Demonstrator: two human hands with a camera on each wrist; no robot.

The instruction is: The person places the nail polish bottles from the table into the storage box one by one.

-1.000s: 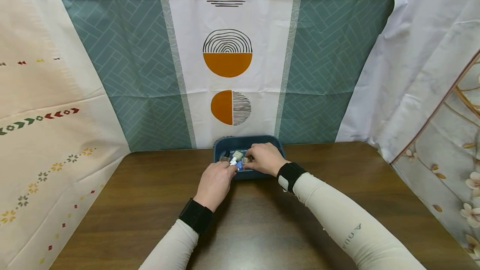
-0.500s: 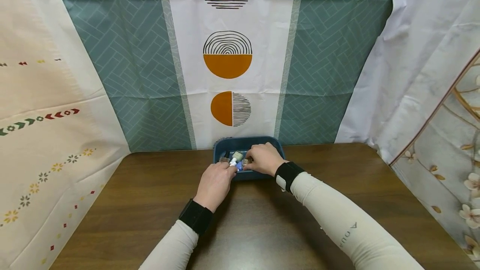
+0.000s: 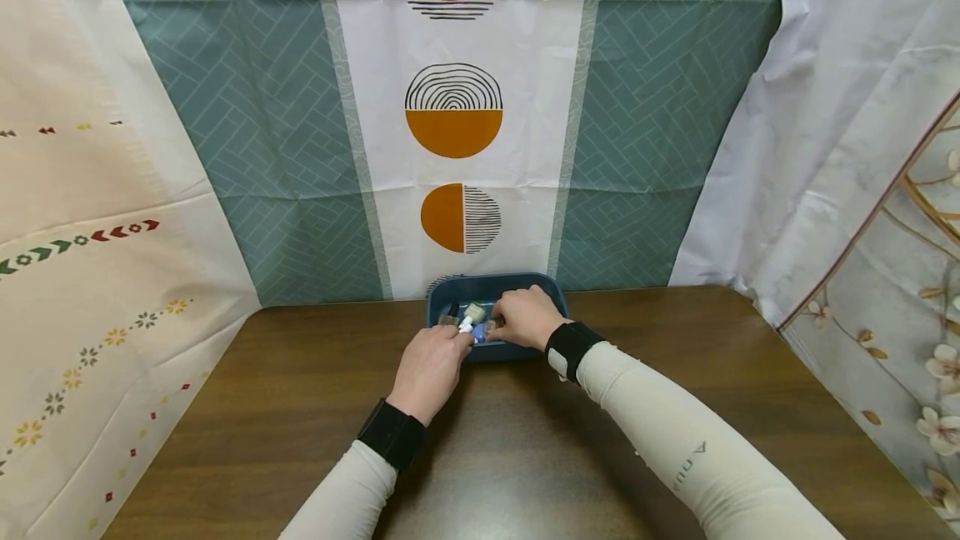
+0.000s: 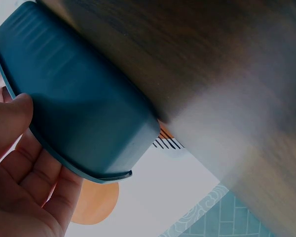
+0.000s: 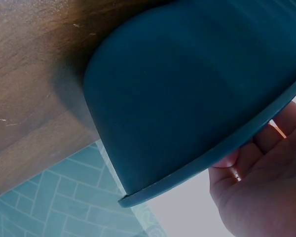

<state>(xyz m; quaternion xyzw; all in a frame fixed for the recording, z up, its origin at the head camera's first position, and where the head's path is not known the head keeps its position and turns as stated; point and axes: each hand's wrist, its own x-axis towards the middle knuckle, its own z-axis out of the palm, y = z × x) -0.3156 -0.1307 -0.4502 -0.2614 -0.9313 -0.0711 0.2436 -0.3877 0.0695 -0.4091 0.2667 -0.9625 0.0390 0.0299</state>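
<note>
A dark blue plastic bin (image 3: 517, 350) stands at the back of the table with several small bottles inside. My left hand (image 3: 429, 369) is at its front left, gripping the rim with the thumb outside and the fingers over it; the left wrist view shows the thumb (image 4: 20, 111) against the bin's wall. My right hand (image 3: 527, 317) reaches over the front rim into the bin, pinching a small brownish glass bottle (image 3: 492, 327). Beside it lie a pale green bottle (image 3: 475, 312) with a white cap and a blue item (image 3: 478, 333). In the right wrist view the bin's wall hides the right fingertips.
A black-capped clear bottle (image 3: 448, 319) lies at the bin's left end. The brown wooden table (image 3: 300, 407) stretches out in front. Right behind the bin hangs a patterned cloth (image 3: 465, 140), with more hanging cloth on both sides.
The right wrist and forearm have shifted slightly left, while the right fingers stay at the brownish bottle. The left hand and the bin hold almost still.
</note>
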